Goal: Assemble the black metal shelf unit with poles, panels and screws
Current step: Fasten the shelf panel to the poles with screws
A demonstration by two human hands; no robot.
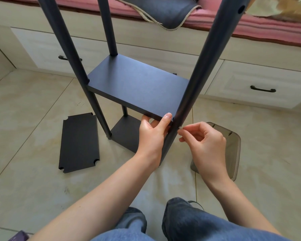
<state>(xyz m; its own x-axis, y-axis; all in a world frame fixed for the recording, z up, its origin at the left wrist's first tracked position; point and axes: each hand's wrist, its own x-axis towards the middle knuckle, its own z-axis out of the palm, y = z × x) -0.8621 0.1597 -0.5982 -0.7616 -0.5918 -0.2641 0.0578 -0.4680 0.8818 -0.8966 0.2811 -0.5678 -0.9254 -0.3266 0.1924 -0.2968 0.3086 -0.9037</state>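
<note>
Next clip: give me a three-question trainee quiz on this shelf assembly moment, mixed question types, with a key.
1. True or false: the left hand grips the near corner of the middle shelf panel.
2. What does the right hand pinch against the near right pole?
A. a small screw
B. a hex key
C. a rubber foot
3. Fill in: the spare panel with notched corners lies flat on the ____.

Key: 1 true; 2 A; 3 floor.

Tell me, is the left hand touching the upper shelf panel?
Touching. The head view shows the left hand with its thumb on the near edge of the upper shelf panel and fingers underneath.
</note>
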